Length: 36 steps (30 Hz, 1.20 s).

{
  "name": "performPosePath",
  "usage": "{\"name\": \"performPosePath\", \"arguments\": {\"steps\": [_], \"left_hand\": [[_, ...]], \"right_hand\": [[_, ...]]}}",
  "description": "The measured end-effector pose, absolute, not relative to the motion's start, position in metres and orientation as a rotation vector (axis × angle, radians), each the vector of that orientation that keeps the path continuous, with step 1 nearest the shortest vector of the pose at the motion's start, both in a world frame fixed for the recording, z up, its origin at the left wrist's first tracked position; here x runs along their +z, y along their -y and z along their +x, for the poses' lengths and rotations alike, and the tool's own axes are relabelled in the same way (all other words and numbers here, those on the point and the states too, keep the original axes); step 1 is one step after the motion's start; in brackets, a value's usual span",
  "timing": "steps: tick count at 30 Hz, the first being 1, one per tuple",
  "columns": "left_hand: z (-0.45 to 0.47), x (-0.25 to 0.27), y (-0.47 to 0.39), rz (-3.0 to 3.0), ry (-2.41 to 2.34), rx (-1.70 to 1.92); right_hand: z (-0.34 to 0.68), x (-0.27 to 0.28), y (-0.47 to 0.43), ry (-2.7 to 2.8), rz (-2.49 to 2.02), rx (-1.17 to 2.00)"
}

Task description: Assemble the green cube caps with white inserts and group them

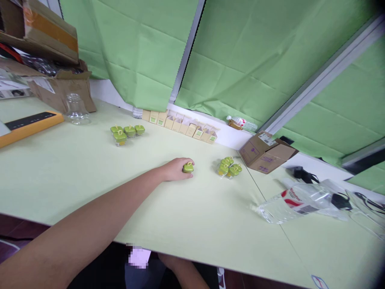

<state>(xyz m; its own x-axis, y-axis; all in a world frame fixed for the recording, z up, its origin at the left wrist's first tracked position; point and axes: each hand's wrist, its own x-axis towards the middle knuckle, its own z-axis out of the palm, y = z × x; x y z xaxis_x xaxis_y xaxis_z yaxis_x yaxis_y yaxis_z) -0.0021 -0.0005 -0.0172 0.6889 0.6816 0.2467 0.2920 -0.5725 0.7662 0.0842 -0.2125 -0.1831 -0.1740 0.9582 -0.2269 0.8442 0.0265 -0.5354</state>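
Observation:
My left hand is stretched out over the middle of the table. Its fingers are closed around a small container with a green lid and a pale loop on top. To its right stands a cluster of similar green-lidded containers. Farther off on the left is another group of them. Down at the table's front edge my right hand sits low near my lap, its fingers hidden.
Along the back wall runs a row of small beige boxes. On the right are a cardboard box and a large clear bottle lying down. A clear jar, cartons and an orange-edged device occupy the left side.

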Motion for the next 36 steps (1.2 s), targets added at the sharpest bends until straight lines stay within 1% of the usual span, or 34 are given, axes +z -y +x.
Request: {"name": "performPosePath", "arguments": {"steps": [5, 11, 16, 21, 26, 36], "left_hand": [[-0.002, -0.018, 0.000, 2.171, -0.748, 0.690], [-0.001, -0.019, -0.001, 2.175, -0.751, 0.694], [-0.001, -0.020, -0.002, 2.179, -0.744, 0.701], [-0.002, -0.020, -0.001, 2.185, -0.743, 0.698], [-0.002, -0.018, 0.000, 2.175, -0.747, 0.698], [-0.002, -0.017, 0.000, 2.174, -0.750, 0.687]], "right_hand": [[0.079, -0.173, 0.213, 2.014, -1.918, 0.884], [0.072, -0.191, 0.214, 2.103, -1.873, 0.933], [0.075, -0.196, 0.215, 2.172, -1.865, 0.957], [0.077, -0.198, 0.216, 2.315, -1.821, 0.891], [0.080, -0.200, 0.215, 2.190, -1.870, 0.810], [0.072, -0.201, 0.211, 2.154, -1.855, 0.910]]}}
